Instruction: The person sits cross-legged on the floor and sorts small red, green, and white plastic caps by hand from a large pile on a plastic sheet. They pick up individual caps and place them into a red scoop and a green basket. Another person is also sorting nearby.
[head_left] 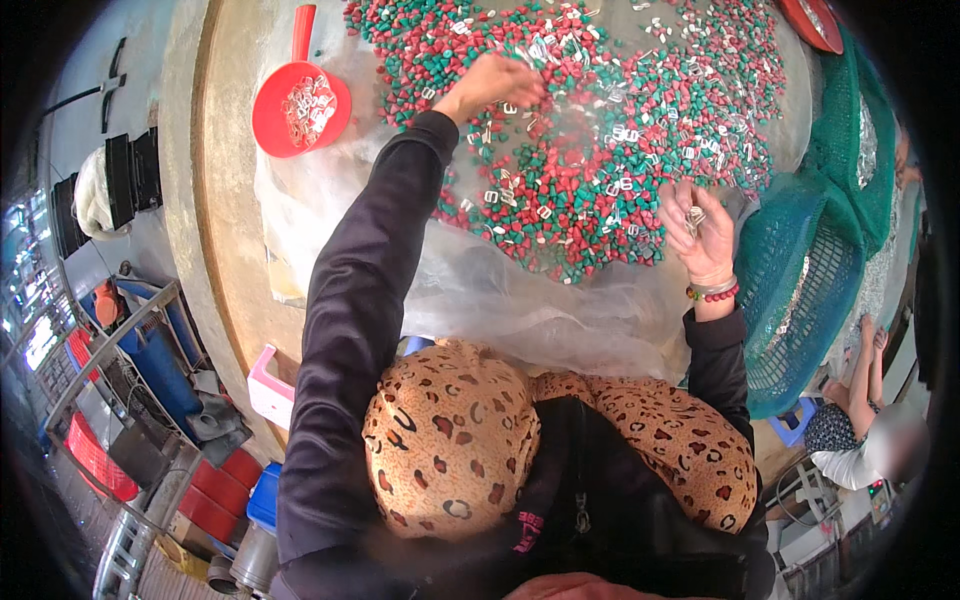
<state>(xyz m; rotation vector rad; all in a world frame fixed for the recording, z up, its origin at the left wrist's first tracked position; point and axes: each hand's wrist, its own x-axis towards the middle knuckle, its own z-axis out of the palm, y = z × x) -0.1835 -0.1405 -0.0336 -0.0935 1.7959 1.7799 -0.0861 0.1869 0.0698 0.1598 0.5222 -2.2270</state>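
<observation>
A wide heap of small red and green pebble-like pieces (560, 215) lies on clear plastic sheeting (520, 300), with many small pale buckles (624, 134) shaped like loops and figure eights scattered through it. My left hand (498, 82) reaches over the far part of the heap, fingers stretched toward the pieces and a little blurred; nothing shows in it. At the heap's right edge, my right hand (700, 228) is turned palm up, with its fingers curled round several small silvery buckles (695, 215). A red pan with a handle (336, 118) at the upper left contains more pale buckles.
Green mesh baskets (800, 290) stand close to my right hand. A second red container (815, 25) sits at the top right. A pink plastic stool (268, 388) is left of my lap. Further right, another person (850, 450) is near a blue stool (793, 425).
</observation>
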